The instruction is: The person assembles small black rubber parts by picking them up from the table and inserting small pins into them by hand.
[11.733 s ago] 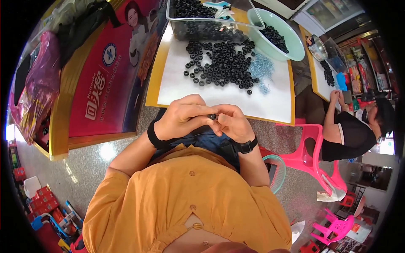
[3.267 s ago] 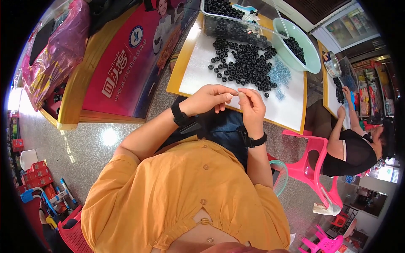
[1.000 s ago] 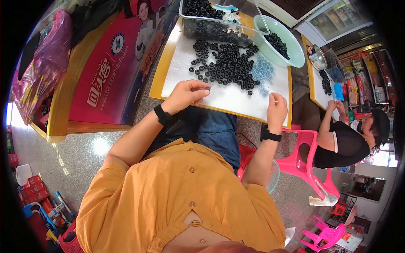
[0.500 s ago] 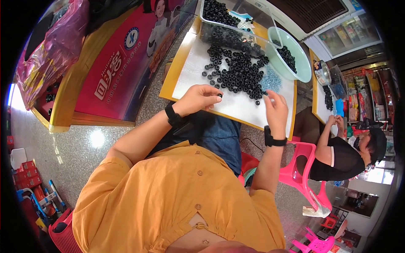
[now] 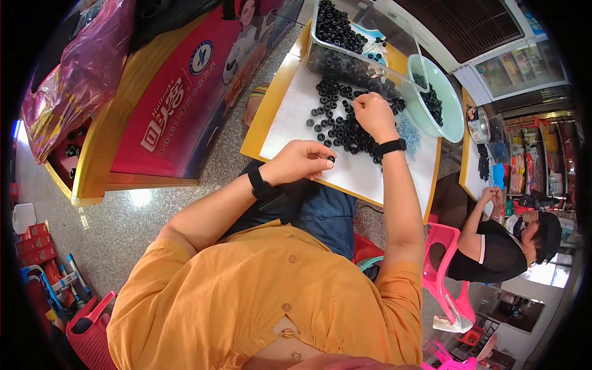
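Pinched between the thumb and fingers of my left hand (image 5: pixel 300 163) is a small round black part (image 5: pixel 331 158), just above the near edge of the white-topped table (image 5: pixel 285 117). My right hand (image 5: pixel 375 116) reaches over the loose pile of black ring-shaped parts (image 5: pixel 336 128), its fingers drawn together at the pile. Whatever may be between those fingertips is hidden. Beside the pile lies a scatter of tiny light-blue pieces (image 5: pixel 409 137), to the right of my right wrist.
A clear plastic box (image 5: pixel 351 69) heaped with black parts stands behind the pile. Right of it is a pale green bowl (image 5: pixel 453 92) holding more. A person in black (image 5: pixel 490 250) works at another table on the right. A pink chair (image 5: pixel 439 259) stands near my right elbow.
My right hand has moved from the pile's near right edge up and left onto the pile. My left hand keeps its small black part; the whole view has shifted slightly.
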Demonstrator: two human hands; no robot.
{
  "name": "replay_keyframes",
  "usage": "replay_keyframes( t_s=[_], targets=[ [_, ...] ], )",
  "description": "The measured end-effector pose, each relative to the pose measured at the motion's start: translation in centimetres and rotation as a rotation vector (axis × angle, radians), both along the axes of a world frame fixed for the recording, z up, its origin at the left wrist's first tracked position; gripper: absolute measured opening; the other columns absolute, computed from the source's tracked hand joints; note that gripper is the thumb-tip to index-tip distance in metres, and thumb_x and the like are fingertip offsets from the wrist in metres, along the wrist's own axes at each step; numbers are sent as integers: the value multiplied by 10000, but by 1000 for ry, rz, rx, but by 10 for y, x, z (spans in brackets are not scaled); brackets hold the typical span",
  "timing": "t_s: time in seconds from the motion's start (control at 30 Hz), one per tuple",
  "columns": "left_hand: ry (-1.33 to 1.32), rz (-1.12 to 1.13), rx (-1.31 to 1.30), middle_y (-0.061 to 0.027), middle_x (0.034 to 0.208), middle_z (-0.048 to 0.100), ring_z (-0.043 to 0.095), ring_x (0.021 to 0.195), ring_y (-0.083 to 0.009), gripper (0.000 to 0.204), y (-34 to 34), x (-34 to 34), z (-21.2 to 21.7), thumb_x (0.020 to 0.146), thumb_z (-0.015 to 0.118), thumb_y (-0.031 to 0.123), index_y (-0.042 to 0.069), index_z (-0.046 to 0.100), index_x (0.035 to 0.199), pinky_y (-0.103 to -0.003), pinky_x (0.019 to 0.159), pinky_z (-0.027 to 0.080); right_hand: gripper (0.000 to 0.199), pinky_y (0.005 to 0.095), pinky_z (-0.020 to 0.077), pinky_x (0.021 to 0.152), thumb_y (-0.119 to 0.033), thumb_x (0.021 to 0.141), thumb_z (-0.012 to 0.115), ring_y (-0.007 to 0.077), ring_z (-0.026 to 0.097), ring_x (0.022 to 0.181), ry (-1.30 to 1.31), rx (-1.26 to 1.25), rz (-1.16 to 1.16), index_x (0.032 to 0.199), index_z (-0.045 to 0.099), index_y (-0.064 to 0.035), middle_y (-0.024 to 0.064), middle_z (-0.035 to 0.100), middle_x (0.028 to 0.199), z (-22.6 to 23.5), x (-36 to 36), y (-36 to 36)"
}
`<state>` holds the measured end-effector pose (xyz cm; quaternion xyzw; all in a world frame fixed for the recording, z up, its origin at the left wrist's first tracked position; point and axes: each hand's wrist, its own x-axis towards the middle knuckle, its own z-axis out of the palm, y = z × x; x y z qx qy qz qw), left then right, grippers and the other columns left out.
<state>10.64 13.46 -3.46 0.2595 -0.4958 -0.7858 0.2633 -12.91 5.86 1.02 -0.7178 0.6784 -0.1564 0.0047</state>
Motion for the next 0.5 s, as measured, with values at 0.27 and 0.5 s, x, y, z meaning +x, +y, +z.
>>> replay_keyframes(
  t_s=[0.27, 0.5],
  targets=[
    [42, -22, 19, -8, 794, 626, 593, 667, -70, 244, -3, 0, -3, 907, 702, 123, -2, 670, 1114, -222, 562, 491, 182, 439, 525, 842, -201, 808, 617, 344, 656, 928, 49, 157, -39, 863, 740, -78, 161, 687, 957, 2, 1, -21],
    [34, -16, -5, 1, 821, 619, 591, 673, -68, 256, -1, 0, 0, 908, 702, 138, -3, 665, 1119, -220, 549, 497, 208, 369, 545, 737, -226, 792, 646, 287, 687, 771, -351, 65, -145, 872, 708, -44, 152, 694, 862, 25, 3, 4]
  ],
)
